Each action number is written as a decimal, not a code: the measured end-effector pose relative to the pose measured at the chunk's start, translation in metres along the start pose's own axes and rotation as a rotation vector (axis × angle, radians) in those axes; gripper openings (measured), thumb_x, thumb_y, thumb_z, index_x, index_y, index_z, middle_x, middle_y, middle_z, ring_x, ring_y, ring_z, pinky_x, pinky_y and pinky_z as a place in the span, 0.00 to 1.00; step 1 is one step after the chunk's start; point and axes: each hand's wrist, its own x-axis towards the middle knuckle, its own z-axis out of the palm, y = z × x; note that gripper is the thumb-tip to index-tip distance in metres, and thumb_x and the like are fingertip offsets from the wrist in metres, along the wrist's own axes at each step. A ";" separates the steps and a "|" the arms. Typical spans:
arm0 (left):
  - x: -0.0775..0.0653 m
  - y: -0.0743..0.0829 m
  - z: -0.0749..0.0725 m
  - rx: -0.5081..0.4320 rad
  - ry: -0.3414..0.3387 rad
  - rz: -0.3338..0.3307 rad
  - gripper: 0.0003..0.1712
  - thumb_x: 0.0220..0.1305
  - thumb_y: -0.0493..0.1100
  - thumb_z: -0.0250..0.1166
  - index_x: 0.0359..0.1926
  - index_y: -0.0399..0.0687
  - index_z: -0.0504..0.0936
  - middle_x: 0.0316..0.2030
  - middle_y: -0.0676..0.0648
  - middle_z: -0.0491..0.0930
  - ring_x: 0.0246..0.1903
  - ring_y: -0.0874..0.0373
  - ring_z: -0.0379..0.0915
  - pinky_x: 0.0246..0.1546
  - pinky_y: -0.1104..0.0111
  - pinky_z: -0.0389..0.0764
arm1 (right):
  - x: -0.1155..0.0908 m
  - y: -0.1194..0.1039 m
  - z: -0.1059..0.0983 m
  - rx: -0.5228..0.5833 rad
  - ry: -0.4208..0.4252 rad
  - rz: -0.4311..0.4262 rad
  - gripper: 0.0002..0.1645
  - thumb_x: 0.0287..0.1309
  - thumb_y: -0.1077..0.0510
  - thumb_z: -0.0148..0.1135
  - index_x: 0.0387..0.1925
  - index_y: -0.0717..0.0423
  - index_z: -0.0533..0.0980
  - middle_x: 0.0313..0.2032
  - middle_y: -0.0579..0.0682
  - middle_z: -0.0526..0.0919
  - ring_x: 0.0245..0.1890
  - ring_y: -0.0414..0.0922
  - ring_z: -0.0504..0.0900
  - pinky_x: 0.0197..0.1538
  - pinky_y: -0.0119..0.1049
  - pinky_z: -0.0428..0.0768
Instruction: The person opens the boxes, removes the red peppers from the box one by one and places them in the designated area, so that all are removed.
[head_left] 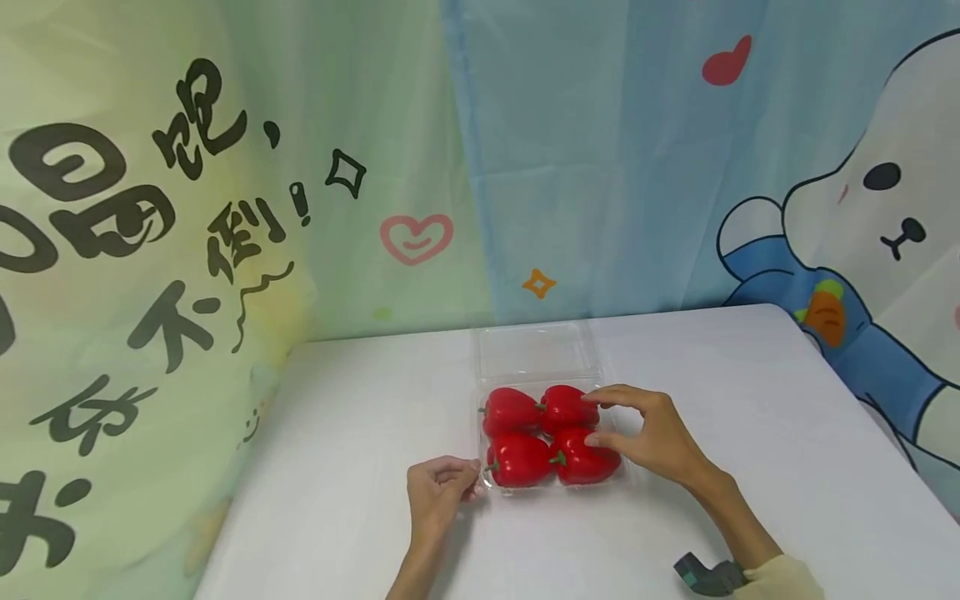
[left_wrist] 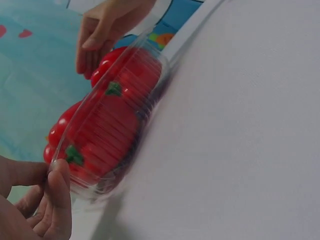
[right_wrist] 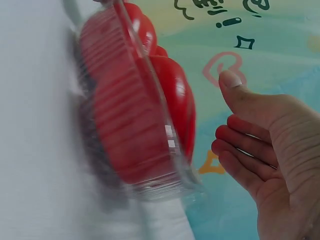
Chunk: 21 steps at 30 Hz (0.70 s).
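A clear plastic clamshell box holds several red bell peppers with green stems, packed two by two. Its see-through lid lies folded back on the far side. At the near left corner, my left hand pinches the box's rim between thumb and fingers, as the left wrist view also shows. My right hand hovers over the right side, thumb spread from the fingers, near the front right pepper and the back right pepper. In the right wrist view nothing lies between that thumb and fingers.
The box stands on a white-covered table, towards its back edge. Behind hangs a printed curtain with hearts, dark lettering and a white cartoon animal. A dark strap-like device sits at my right wrist by a pale sleeve.
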 end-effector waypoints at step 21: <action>0.068 0.008 0.009 0.213 0.140 0.147 0.21 0.77 0.51 0.68 0.39 0.35 0.91 0.33 0.40 0.93 0.30 0.53 0.90 0.35 0.70 0.87 | -0.021 0.001 0.010 -0.001 -0.081 0.010 0.43 0.41 0.55 0.92 0.62 0.51 0.85 0.59 0.51 0.91 0.60 0.56 0.88 0.53 0.53 0.91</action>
